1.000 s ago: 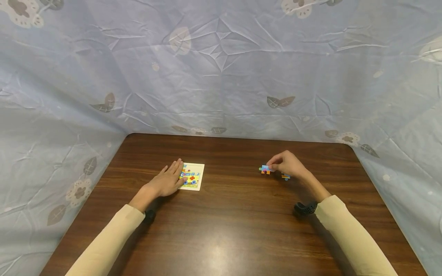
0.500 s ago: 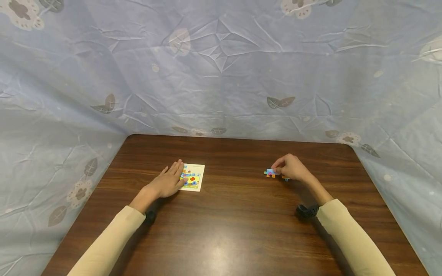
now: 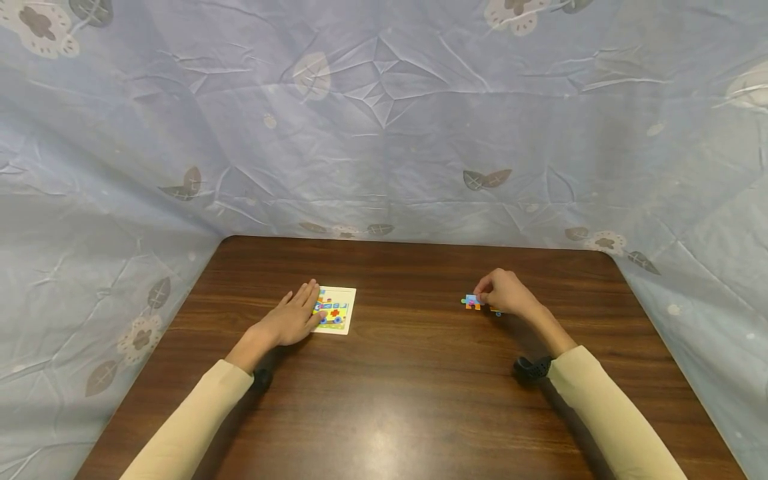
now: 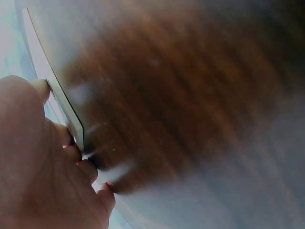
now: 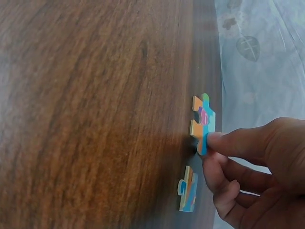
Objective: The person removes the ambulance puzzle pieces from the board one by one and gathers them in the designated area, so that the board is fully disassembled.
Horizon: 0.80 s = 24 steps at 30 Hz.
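Ok | R grip [image 3: 504, 292] pinches knobby jigsaw pc [image 5: 206, 118] | woodgrain tbl [image 5: 95, 119]

The puzzle board [image 3: 341, 309] lies on the table [image 3: 384, 380], its left part under the left hand [image 3: 292, 317]. Well right of the board, the right hand [image 3: 507, 293] holds a puzzle piece [image 3: 471, 301]; farther right of it lies a second piece [image 5: 188, 191]. Behind the board hangs a curtain [image 3: 384, 160].

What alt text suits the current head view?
A person's right hand pinches a blue-and-orange jigsaw piece near a second, partly hidden jigsaw piece on a dark wood table. The left hand lies with straight fingers across a cream-bordered puzzle board showing a red cross. Leaf-patterned fabric hangs behind.
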Each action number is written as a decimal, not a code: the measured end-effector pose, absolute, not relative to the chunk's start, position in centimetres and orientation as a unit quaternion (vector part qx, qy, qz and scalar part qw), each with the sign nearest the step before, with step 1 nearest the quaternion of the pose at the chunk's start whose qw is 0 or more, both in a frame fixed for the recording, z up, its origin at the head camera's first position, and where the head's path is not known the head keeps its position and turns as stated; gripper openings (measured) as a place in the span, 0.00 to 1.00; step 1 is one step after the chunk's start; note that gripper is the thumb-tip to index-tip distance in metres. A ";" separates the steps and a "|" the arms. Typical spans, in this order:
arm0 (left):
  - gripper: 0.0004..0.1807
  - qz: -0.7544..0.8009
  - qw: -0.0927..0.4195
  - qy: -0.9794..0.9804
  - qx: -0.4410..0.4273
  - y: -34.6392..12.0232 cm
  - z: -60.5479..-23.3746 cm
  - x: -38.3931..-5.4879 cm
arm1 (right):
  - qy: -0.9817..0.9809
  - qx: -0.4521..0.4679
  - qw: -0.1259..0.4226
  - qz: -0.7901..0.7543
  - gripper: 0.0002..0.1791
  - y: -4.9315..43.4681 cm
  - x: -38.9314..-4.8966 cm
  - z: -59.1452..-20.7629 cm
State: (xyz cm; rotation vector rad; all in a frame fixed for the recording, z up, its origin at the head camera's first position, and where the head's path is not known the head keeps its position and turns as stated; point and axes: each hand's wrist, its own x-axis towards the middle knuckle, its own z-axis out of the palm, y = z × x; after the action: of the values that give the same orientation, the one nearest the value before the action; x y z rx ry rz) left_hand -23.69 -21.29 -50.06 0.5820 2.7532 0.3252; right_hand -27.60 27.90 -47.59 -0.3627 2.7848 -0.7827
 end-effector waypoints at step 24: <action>0.42 0.118 0.153 0.960 0.203 -21.5 -50.1 -23.8 | 0.951 -0.104 0.152 -0.248 0.07 26.9 -27.6 -46.9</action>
State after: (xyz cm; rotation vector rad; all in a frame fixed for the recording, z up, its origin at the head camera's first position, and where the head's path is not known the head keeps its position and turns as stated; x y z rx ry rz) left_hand -23.82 -21.47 -50.07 0.5822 2.7531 0.3387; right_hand -27.62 26.87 -46.93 -0.2973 2.7295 -0.7120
